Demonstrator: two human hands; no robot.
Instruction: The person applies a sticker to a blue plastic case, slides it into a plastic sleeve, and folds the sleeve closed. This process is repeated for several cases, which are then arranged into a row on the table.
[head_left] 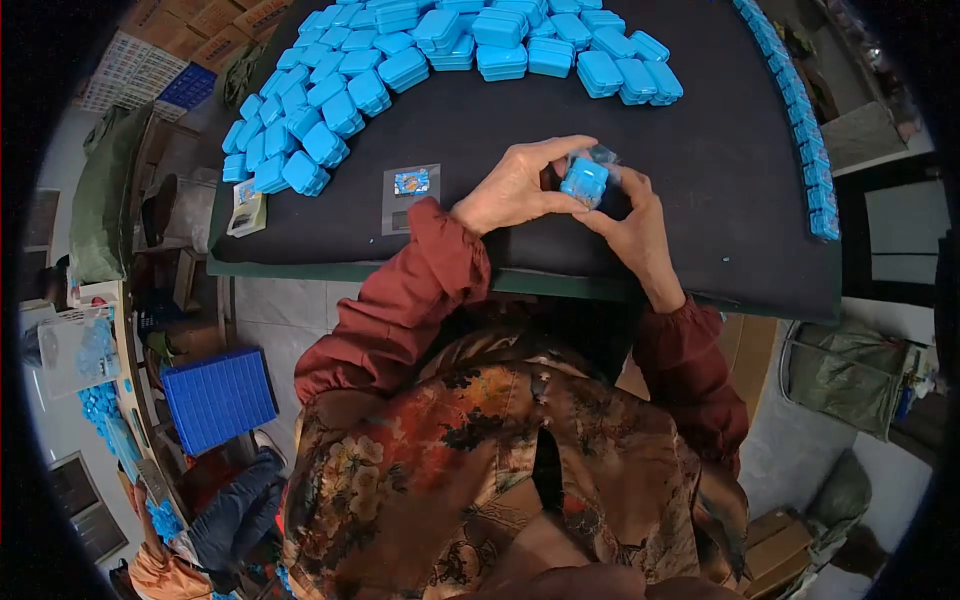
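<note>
A small blue plastic case (585,180), with clear plastic film around it, is held up over the dark tabletop between my two hands. My left hand (520,185) grips its left side, thumb and fingers closed around it. On the right side, my right hand (637,225) pinches the case and film with curled fingers. Left of my hands lies a flat clear plastic sleeve (397,215) with a colourful printed label (411,182) at its upper part.
Many blue cases (360,62) are heaped in an arc along the table's far and left side. A row of cases with printed sides (800,115) lines the right edge. A white-and-yellow packet (247,208) lies front left. Beside the table are a blue crate (220,400) and another person (235,510).
</note>
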